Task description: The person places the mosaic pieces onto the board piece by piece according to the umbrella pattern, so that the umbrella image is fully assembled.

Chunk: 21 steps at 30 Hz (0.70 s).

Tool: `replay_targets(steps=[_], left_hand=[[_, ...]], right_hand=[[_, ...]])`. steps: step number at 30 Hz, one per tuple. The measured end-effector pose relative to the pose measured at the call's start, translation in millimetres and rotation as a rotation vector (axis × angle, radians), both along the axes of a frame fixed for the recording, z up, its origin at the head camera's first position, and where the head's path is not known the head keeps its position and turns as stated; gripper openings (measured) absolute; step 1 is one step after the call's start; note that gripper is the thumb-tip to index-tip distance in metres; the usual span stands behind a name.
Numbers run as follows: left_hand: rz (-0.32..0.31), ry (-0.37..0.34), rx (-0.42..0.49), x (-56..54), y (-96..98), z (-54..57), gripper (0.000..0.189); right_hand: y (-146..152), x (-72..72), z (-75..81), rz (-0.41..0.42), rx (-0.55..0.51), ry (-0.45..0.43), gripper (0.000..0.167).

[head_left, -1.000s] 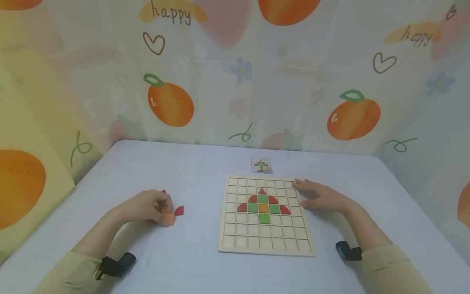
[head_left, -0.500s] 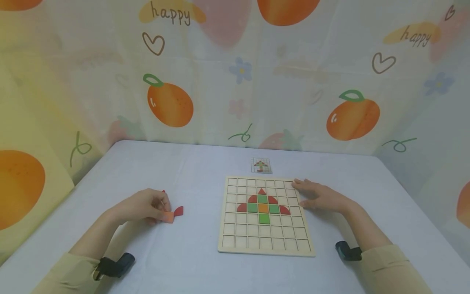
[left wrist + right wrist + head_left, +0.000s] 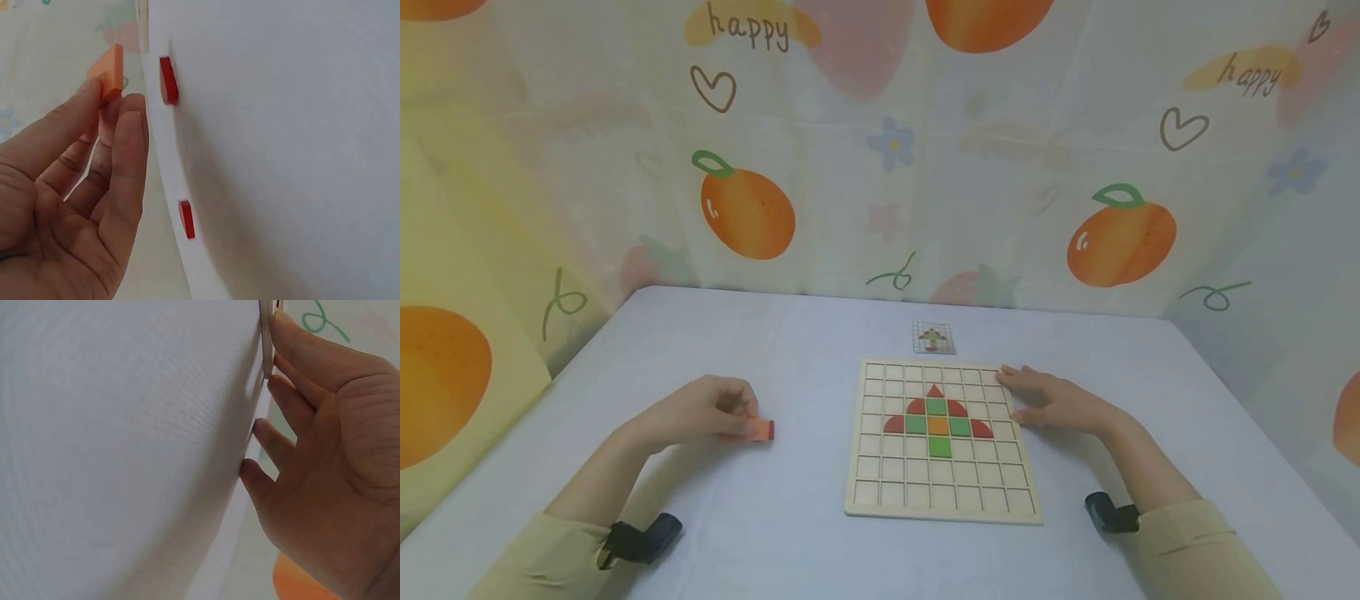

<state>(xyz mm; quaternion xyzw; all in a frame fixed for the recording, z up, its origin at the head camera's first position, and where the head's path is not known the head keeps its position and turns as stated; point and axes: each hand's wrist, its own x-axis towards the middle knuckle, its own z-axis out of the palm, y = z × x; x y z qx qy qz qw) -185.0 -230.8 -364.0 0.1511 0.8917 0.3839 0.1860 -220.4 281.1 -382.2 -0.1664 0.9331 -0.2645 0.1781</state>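
My left hand (image 3: 696,415) pinches an orange square tile (image 3: 110,72) between thumb and fingers, held just above the white table. Two red tiles (image 3: 168,81) lie beneath that hand in the left wrist view; from the head only a red edge (image 3: 771,430) shows behind the orange tile. At centre lies a wooden grid board (image 3: 880,492) bearing an arrow-like pattern of red, green and orange tiles, with an orange square (image 3: 937,425) in the middle. My right hand (image 3: 1063,402) rests at the board's right edge, its fingers extended and touching the rim.
A small card (image 3: 933,337) printed with a similar coloured pattern lies behind the board. The table (image 3: 775,533) is covered in white cloth. A fruit-printed curtain (image 3: 880,192) hangs at the back and sides.
My left hand has lifted the orange tile and shifted slightly right and away from me, so the tile now overlaps a red one in view. The right hand and board have stayed put.
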Motion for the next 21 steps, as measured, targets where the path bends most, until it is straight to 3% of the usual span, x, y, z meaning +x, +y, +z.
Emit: replay_targets(steps=[6, 15, 21], left_hand=[[0.011, -0.047, 0.157, -0.8, 17.9, 5.6, 0.026], [0.123, -0.023, 0.184, -1.4, 66.1, 14.2, 0.023], [0.069, -0.035, 0.226, 1.5, 104.8, 15.9, 0.016]], right_hand=[[0, 0.2, 1.1, 0.004, 0.003, 0.005, 0.073], [-1, 1.6, 3.1, -0.002, 0.006, -0.001, 0.073], [-1, 1.5, 2.9, 0.002, 0.007, 0.008, 0.072]])
